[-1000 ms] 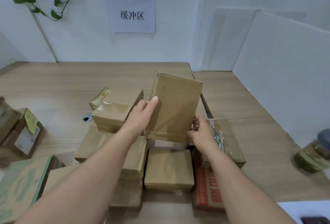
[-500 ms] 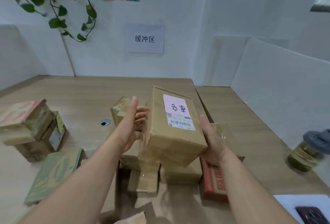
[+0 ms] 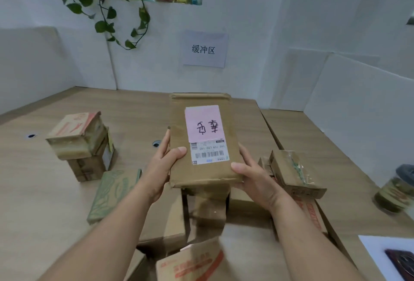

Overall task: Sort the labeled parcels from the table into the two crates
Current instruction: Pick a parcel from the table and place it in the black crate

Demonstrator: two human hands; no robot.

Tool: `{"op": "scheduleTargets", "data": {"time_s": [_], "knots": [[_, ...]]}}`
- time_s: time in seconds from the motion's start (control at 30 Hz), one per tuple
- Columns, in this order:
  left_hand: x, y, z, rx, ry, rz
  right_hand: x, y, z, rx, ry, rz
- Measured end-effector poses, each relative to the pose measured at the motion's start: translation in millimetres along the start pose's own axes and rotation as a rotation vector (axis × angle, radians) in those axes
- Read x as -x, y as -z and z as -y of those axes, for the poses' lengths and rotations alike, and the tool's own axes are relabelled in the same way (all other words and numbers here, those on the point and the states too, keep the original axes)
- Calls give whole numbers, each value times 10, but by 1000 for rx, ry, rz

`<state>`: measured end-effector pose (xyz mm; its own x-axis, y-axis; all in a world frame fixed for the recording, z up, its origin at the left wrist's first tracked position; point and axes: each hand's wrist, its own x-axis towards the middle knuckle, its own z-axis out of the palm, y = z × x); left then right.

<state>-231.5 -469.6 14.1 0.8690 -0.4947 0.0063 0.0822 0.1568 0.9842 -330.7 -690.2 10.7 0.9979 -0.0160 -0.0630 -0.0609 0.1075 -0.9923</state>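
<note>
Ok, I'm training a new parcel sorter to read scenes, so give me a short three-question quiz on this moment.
1. True or false: the left hand and right hand both grip the brown cardboard parcel.
2. Its handwritten paper label is: A pink, B green, C blue.
3. Fill in: the lidded glass jar stands on the person's ____ side.
Key: 1 true; 2 A; 3 right.

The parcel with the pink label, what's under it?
Under the parcel other brown boxes lie piled on the table. Its underside and the boxes directly beneath are covered.
</note>
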Motion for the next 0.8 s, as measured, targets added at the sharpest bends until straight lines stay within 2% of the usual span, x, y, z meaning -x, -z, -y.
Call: {"op": "scheduleTargets", "data": {"time_s": [0.33, 0.6, 0.7, 0.8], "knots": [[628, 667, 47, 3, -91, -164, -72, -711, -169, 65, 49, 97], [1279, 786, -136, -142, -81, -363, -250, -1097, -328, 44, 20, 249], [1606, 815, -169, -242, -50, -501, -278, -1207, -377, 63, 9, 323], [1998, 860, -180, -357, 8, -728, -294, -1350, -422, 48, 5, 403]]}}
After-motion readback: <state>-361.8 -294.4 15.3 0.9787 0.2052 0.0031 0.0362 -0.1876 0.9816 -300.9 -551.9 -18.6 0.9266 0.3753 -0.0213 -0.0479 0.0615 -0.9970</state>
